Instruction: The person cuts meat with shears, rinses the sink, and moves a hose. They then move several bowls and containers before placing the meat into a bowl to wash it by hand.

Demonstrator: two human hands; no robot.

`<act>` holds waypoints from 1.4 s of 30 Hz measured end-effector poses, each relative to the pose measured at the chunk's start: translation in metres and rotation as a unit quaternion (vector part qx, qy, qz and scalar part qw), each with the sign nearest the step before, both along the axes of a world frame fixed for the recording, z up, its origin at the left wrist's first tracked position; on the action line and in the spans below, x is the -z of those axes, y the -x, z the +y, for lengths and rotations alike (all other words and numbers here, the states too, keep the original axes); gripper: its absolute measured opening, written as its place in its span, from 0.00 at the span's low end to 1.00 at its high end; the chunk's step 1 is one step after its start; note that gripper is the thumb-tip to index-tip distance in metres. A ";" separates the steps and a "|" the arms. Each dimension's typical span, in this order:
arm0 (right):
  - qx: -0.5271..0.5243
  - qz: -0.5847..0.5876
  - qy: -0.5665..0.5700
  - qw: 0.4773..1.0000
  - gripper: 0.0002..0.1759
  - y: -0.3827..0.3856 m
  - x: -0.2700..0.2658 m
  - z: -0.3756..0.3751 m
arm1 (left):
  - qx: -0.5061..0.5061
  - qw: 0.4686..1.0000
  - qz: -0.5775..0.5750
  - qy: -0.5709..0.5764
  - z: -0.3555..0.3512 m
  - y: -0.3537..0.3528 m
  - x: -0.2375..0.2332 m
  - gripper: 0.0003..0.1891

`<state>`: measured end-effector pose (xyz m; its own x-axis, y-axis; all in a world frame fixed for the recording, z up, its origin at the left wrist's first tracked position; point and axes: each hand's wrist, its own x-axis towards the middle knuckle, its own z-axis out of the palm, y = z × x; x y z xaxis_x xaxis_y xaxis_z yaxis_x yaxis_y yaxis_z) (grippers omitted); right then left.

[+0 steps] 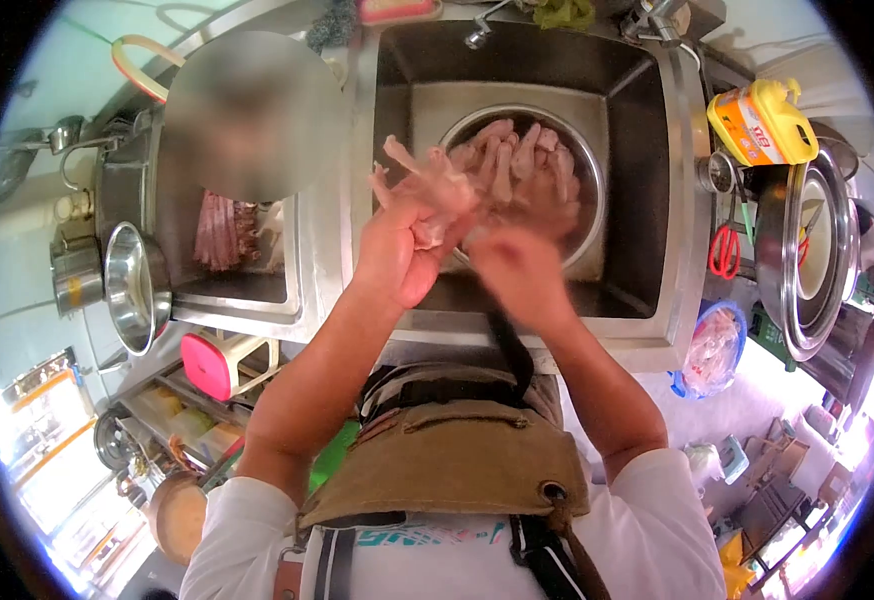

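My left hand (397, 250) is closed around pale pink raw poultry pieces (432, 185), with knobbly ends sticking out past the fingers. They are held above the left rim of a round metal basin (597, 190). Close beside them is my right hand (519, 268), over the basin's near edge. Motion smears its fingers, so their grip does not show. Inside the basin lies a heap of raw poultry pieces (522, 165), several of them long and bony. The basin stands in a deep steel sink (632, 230).
A second sink at left holds reddish strips of meat (222, 232), partly behind a blurred round patch. A faucet (477, 35) sits at the back. On the right are a yellow jug (762, 122), red-handled scissors (725, 248) and a blue basket (709, 350). A pink-topped stool (207, 365) stands left.
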<state>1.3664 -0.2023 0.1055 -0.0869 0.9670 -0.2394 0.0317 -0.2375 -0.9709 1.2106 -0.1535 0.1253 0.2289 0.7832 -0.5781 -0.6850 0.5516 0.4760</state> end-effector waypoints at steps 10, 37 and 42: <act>0.019 -0.105 -0.008 0.994 0.10 0.009 -0.001 0.017 | -0.020 0.995 0.098 -0.031 -0.012 -0.018 0.003 0.14; -0.061 -0.190 -0.281 0.939 0.05 0.003 0.004 0.021 | 0.014 0.994 0.103 -0.028 -0.013 -0.004 0.038 0.06; -0.113 -0.240 -0.290 0.919 0.06 -0.003 0.019 0.018 | 0.025 0.988 0.142 -0.060 -0.018 -0.007 0.027 0.07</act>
